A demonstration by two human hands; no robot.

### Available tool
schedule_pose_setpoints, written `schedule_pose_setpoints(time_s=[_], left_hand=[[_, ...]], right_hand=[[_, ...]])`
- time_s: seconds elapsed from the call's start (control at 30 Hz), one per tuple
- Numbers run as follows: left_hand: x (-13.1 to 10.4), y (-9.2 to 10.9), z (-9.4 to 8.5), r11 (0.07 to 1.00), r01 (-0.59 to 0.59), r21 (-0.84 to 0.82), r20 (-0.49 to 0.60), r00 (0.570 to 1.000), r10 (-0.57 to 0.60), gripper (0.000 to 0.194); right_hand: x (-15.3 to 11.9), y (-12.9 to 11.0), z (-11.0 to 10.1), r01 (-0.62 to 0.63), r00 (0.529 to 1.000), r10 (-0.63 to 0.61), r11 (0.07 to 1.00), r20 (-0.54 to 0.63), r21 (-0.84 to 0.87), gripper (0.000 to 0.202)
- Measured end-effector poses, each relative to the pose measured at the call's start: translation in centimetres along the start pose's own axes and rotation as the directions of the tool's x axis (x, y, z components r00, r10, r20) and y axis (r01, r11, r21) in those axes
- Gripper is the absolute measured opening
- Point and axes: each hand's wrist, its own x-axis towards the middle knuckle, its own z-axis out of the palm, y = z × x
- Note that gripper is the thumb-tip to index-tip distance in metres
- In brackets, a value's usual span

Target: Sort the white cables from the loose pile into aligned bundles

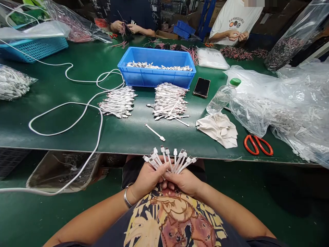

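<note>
Close to my body, just off the table's front edge, both hands grip a fan of short white USB cables [175,156]. My left hand [151,175] is closed round the left part, its thumb pressed on the cables. The right part is pinched in my right hand [183,180], and the two hands touch. Connector ends point up and outward; the lower ends are hidden by my fingers. One single cable [155,132] lies on the table ahead. Beyond it are a left pile of cables [118,102] and a right pile [170,102].
Behind the piles stands a blue bin [156,77] holding more cables. To the right are a phone [202,87], a bottle [222,97], a cloth [218,129], red-handled scissors [258,144] and plastic bags [290,103]. A white cord [64,132] loops at left. Two people work opposite.
</note>
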Motion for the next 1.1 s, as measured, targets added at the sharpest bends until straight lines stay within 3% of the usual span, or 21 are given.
schedule_pose_setpoints(time_s=[0.3,0.77,1.1], left_hand=[[0.4,-0.5,-0.3,0.998,0.062,-0.021,-0.006,0.998,-0.062,0.038],[0.6,-0.8,-0.2,0.994,0.097,-0.056,0.019,0.995,-0.096,0.040],[0.5,-0.5,0.2,0.988,0.103,-0.115,0.057,0.994,-0.097,0.035]], right_hand=[[0.2,0.7,-0.4,-0.016,1.000,0.013,0.992,0.023,0.128,0.052],[0.1,0.3,-0.3,-0.079,0.995,0.069,0.988,0.079,0.133,0.041],[0.0,0.6,-0.6,-0.057,0.995,0.043,0.986,0.091,0.154,0.049]])
